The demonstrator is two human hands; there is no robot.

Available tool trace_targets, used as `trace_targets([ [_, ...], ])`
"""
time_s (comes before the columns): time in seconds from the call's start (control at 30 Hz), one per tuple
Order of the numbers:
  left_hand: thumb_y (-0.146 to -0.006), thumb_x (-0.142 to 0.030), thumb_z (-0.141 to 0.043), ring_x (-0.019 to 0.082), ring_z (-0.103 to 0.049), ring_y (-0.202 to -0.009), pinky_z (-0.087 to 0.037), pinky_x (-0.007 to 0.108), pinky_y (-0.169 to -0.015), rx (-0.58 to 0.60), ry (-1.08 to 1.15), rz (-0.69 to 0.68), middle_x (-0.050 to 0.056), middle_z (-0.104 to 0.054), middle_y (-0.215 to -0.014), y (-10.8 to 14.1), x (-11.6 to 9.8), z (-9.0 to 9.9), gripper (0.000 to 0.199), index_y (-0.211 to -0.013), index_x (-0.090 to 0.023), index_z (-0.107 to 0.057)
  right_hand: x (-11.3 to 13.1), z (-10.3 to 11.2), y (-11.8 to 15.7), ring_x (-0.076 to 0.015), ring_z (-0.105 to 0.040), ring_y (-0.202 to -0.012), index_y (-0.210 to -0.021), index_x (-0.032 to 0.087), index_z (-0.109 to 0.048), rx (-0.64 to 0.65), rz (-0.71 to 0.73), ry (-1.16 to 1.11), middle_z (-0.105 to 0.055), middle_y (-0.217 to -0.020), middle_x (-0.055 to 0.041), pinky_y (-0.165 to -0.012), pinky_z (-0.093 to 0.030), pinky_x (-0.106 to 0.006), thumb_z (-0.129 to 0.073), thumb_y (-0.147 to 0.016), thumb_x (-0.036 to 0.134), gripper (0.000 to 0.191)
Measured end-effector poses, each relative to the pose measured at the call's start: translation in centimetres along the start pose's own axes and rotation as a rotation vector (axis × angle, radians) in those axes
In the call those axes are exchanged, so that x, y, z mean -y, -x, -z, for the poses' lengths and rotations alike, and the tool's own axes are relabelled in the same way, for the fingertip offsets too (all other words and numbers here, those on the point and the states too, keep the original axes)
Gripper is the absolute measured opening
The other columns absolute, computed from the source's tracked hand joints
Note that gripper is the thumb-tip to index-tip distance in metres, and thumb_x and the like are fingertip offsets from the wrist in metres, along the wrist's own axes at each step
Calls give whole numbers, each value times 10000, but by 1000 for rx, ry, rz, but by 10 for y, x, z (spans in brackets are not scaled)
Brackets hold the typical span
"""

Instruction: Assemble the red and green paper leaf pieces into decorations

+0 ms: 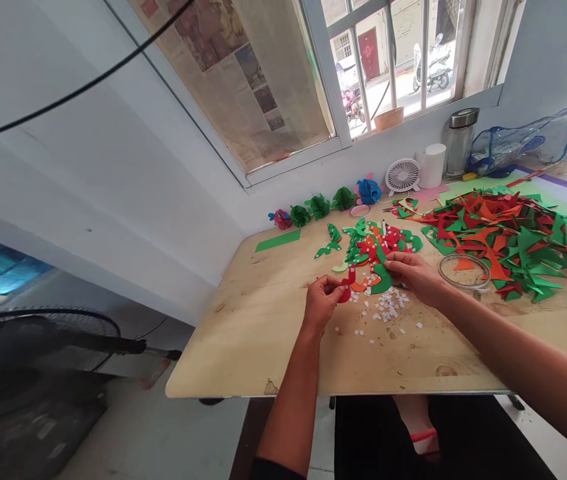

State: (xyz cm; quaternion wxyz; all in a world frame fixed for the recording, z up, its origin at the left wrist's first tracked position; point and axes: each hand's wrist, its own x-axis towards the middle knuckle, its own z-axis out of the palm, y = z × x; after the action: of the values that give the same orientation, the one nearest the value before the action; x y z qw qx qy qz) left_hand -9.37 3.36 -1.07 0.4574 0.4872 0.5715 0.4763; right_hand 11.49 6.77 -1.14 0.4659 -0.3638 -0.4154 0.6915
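My left hand [324, 299] pinches a red paper piece [345, 293] between thumb and fingers, low over the wooden table [233, 333]. To its right, my right hand [410, 272] has thumb and fingers pressed together at the edge of a green curved paper piece [381, 279]. An orange paper piece [358, 287] lies between the hands. Small white paper squares [388, 305] are scattered just below them. Behind the hands is a cluster of green, red and orange cut shapes [358, 245], some bearing white squares.
A big heap of paper scraps [503, 233] covers the right side, with a tape ring [464, 271] before it. Folded paper figures [318, 207], a small fan [402, 176], a white roll [432, 165] and a glass bottle [460, 143] stand along the wall.
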Motion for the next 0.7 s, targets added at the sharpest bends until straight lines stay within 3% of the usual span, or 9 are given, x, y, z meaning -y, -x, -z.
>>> trace_targets([
  [0.1, -568, -268, -701, 98, -561, -523, -381, 186, -450, 35, 87, 65, 26, -657, -657, -1, -5, -8, 207, -688, -137, -596, 0, -2, 2, -70, -508, -529, -670, 186, -585, 21, -34, 6, -583, -613, 44, -522, -397, -194, -757, -612, 366, 256],
  [0.23, -546, -288, -727, 96, -550, -505, -393, 196, -447, 112, 255, 147, 7, -630, -623, -7, -8, -22, 270, -716, -140, -580, 1, -3, 3, -65, -508, -524, -662, 186, -572, 14, -42, -30, -567, -598, 52, -523, -402, -187, -768, -597, 358, 269],
  [0.4, -559, -279, -718, 99, -550, -480, -379, 190, -419, 125, 276, 134, -11, -606, -585, -16, -9, -32, 259, -721, -143, -570, 1, -3, 4, -67, -516, -538, -694, 187, -592, -3, -43, -46, -575, -606, 50, -542, -414, -191, -772, -589, 344, 261],
  [0.57, -612, -239, -660, 73, -491, -410, -345, 180, -390, 37, 21, 73, -8, -619, -584, -20, 6, -20, 153, -702, -142, -584, 0, 1, -1, -69, -473, -497, -640, 182, -579, -44, 9, 25, -544, -562, 51, -488, -382, -194, -739, -616, 349, 233],
  [0.7, -662, -176, -586, 107, -579, -543, -427, 202, -493, -30, -228, 47, 13, -660, -681, -22, 21, 2, 48, -703, -153, -595, 1, 5, -5, -61, -412, -441, -579, 177, -563, -129, 41, 104, -483, -490, 60, -433, -336, -193, -724, -613, 341, 232],
])
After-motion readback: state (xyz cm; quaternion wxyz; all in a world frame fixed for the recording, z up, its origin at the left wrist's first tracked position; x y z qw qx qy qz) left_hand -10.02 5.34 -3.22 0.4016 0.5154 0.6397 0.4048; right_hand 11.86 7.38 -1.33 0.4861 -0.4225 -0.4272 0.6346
